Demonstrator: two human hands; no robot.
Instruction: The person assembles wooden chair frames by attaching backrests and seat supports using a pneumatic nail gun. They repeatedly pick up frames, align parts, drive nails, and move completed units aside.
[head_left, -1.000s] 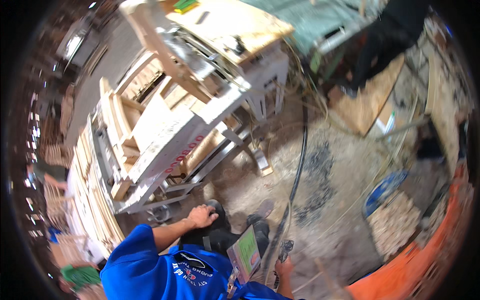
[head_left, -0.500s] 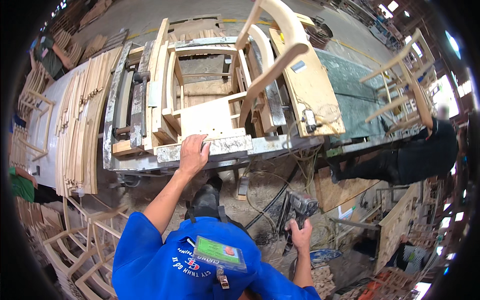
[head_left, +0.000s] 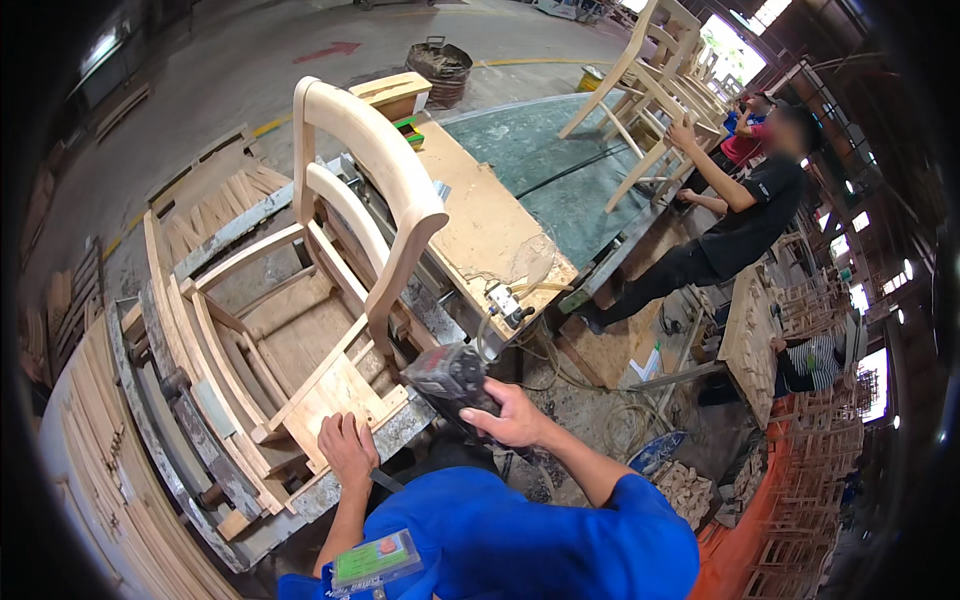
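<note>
At the lower left of the frame, long pale wooden strips (head_left: 125,490) lie side by side in a stack; just right of them stands a grey, paint-spattered metal clamping frame (head_left: 150,400); within it, from left of centre to the middle of the frame, sits an unpainted pale wooden chair frame (head_left: 240,325), its broad curved backrest (head_left: 380,150) rising toward the upper middle; at the near side of the chair frame lies a flat pale wooden board (head_left: 335,400); the person's left hand (head_left: 348,452), below centre left, rests palm down at this board's near edge, fingers slightly bent and grasping nothing; right of it, at the centre of the frame, the person's right hand (head_left: 508,414) is closed around a dark, boxy handheld power tool (head_left: 448,375); the tool is near the lower end of the backrest, and whether the two touch I cannot tell; above the tool, a small white device with a black end (head_left: 507,303) lies on a tan wooden tabletop (head_left: 485,215); beyond it spreads a blue-green table surface (head_left: 560,165); at the upper right, a co-worker in black (head_left: 755,225) has a hand on a second pale wooden chair (head_left: 645,85); at the lower right lies an orange sheet (head_left: 740,545).
</note>
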